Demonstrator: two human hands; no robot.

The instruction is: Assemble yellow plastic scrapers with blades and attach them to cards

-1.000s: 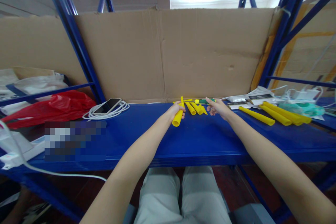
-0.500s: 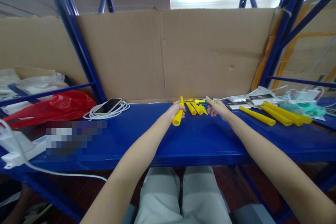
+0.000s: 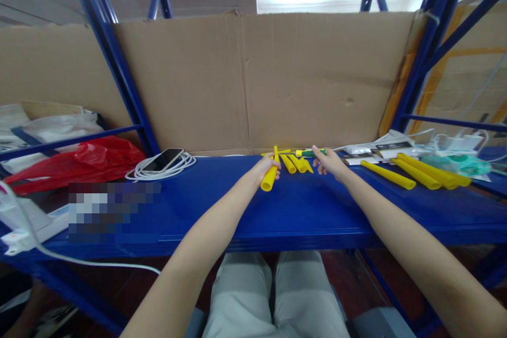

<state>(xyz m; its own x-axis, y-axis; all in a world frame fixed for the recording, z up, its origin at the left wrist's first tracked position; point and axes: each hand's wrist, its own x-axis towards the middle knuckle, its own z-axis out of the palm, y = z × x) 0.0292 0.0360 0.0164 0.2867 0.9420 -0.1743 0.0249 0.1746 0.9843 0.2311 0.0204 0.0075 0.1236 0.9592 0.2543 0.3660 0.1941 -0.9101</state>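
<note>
In my left hand (image 3: 261, 167) is a yellow cone-shaped tube (image 3: 269, 178), its wide open end tipped toward me and its narrow end upward. The fingers are wrapped round it. My right hand (image 3: 328, 162) grips a screwdriver (image 3: 304, 153) with a green and yellow handle, thumb raised along the handle and fingers curled below. Its thin shaft points left toward the tube; where the tip ends, I cannot make out. Between the hands, several shorter yellow tubes (image 3: 288, 164) lie on the blue shelf (image 3: 309, 211). A thin yellow strip shows behind the left hand.
Several long yellow tubes (image 3: 415, 173) lie at the right, near white packets (image 3: 392, 150) and a green plastic bag (image 3: 455, 165). A phone (image 3: 164, 159) rests on a coiled white cable (image 3: 137, 173) at the left, beside a red bag (image 3: 87, 161). Cardboard (image 3: 190, 84) stands behind.
The screwdriver has shifted slightly right, with more of its green handle showing. My right thumb and fingers have moved a little. My left hand keeps the tube almost in place.
</note>
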